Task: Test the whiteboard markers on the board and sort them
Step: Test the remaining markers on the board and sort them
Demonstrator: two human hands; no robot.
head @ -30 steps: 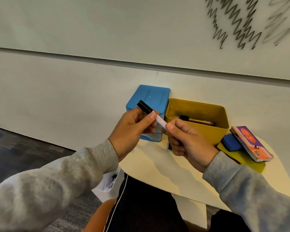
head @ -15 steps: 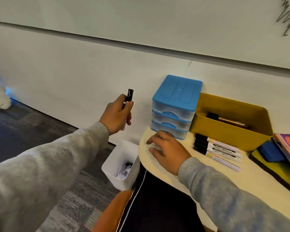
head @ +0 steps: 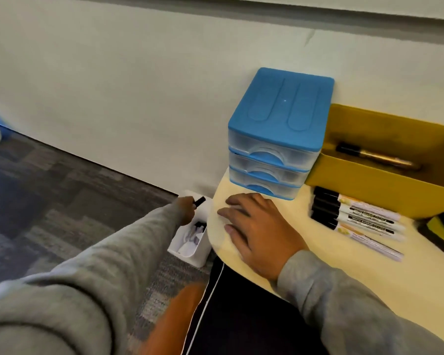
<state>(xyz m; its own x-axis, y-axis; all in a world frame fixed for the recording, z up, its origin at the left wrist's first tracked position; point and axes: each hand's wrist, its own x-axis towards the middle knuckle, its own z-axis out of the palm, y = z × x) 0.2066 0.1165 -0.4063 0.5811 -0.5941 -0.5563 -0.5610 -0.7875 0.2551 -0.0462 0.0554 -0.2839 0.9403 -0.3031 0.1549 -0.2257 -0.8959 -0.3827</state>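
Nearest: the person's grey sleeves and dark trousers at the lower edge; an orange seat edge (head: 169, 313) shows beside the leg.

Right hand (head: 259, 231): flat on the pale counter (head: 344, 278), palm down, fingers straight and spread, holding nothing. It rests near the counter's rounded left edge, just in front of the drawer unit.

Left hand (head: 187, 210): reached out and down past the counter edge, fingers curled round a marker (head: 200, 201). Only the black cap end shows, sticking out of the fist toward the counter (barrel hidden in the hand). The hand sits directly over the white bin (head: 190, 239) on the carpet floor (head: 62, 201); the marker is above the bin's far rim, not inside it. The bin stands against the counter edge and holds several markers, blurred, count unclear.

Middle: four markers in a row (head: 356, 216) lie on the counter, black caps to the left, white barrels to the right, touching side by side; well to the right of the right hand, apart from it.

Farther: a blue three-drawer unit (head: 280, 124) stands on the counter against the wall, drawers closed. Just right of it, touching or nearly so, a yellow bin (head: 385, 190) with one marker in yellow bin (head: 374, 157) lying inside, black cap left. A blue and yellow object at the right edge is cut off.
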